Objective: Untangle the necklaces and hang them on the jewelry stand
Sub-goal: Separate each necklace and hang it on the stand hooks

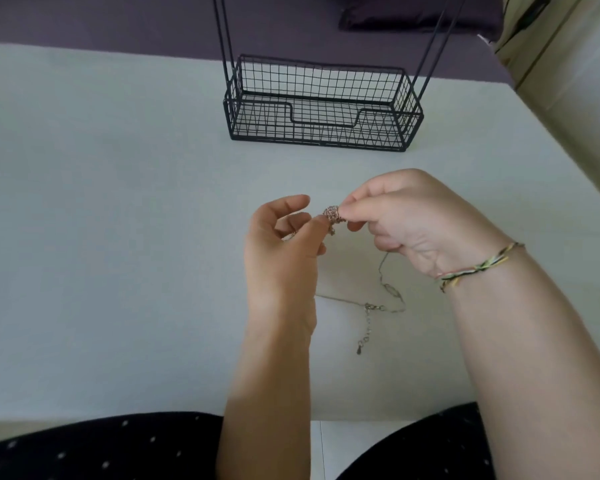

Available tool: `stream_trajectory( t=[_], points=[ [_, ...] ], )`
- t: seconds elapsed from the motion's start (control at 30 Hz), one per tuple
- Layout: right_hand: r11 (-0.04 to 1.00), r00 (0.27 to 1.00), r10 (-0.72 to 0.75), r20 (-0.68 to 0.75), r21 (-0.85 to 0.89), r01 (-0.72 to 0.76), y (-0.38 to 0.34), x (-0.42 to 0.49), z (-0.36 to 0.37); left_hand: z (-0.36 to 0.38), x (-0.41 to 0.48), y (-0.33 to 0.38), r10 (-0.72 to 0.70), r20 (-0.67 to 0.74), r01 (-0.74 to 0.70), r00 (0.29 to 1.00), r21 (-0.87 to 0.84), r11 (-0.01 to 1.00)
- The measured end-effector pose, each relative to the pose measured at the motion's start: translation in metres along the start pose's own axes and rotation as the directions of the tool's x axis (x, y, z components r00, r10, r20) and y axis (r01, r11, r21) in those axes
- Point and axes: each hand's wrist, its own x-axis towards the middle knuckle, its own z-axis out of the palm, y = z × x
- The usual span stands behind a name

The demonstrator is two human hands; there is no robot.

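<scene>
- Nearest the lens: black dotted garment (84, 448), beneath both forearms.
- Left hand (284, 237): thumb and fingers curled, pinching the rose-coloured necklace tangle (333, 214).
- Right hand (413, 226): fingertips clamped on the same tangle from the opposite side; woven thread bracelet (478, 268) on its wrist.
- Silver necklace chain (369, 308) with clasp: trailing from beneath the right palm onto the white table (101, 237), between the wrists.
- Black wire jewelry stand (321, 109): beyond both hands, well apart.
</scene>
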Motion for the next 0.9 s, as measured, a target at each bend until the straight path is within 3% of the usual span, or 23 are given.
stream_trajectory(
  t=[0.1,0.2,0.33,0.53,0.63,0.8,0.9],
  points=[
    [0.999,1.000,0.018,0.003,0.038,-0.018,0.001,0.000,-0.001,0.001,-0.001,-0.002,-0.046,0.006,0.046,0.999,-0.034,0.998],
    [0.998,0.999,0.024,0.049,0.058,-0.026,0.001,-0.002,-0.003,0.002,-0.003,-0.002,0.003,0.020,-0.007,1.000,0.188,0.982],
    [0.998,0.997,0.027,0.073,0.054,-0.031,0.001,-0.001,-0.005,0.002,-0.002,0.004,0.140,0.037,-0.141,0.989,0.461,0.876],
    [0.994,0.997,0.034,0.066,0.104,-0.041,-0.003,-0.003,-0.008,0.001,0.003,0.023,0.177,0.179,-0.252,0.968,0.667,0.702],
    [0.989,0.998,0.035,0.059,0.145,-0.043,-0.004,-0.003,-0.010,0.003,0.013,0.038,0.062,0.278,-0.254,0.959,0.738,0.625],
    [0.984,0.999,0.042,0.011,0.174,-0.043,-0.006,-0.002,-0.012,0.008,0.028,0.064,-0.349,0.333,0.077,0.876,0.617,0.783],
    [0.979,0.998,0.065,0.005,0.193,-0.065,-0.010,-0.003,-0.014,0.010,0.030,0.075,-0.421,0.326,0.189,0.846,0.555,0.810]
  ],
)
